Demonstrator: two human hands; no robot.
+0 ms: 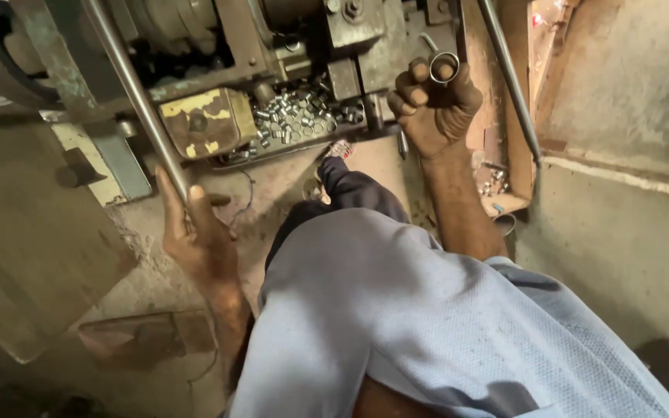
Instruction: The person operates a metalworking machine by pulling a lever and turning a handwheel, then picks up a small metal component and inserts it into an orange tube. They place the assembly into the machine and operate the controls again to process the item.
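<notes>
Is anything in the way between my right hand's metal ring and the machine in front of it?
Nothing visible. The right hand holds the metal ring at its fingertips, right up by the machine's dark block, with no object between them. The left hand grips the long lever off to the side.

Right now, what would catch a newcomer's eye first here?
Probably the right hand, raised near the top centre and pinching a short metal ring at the machine. Just left of it, a heap of small shiny rings fills a tray. At lower left, the left hand grips a long steel lever.
</notes>
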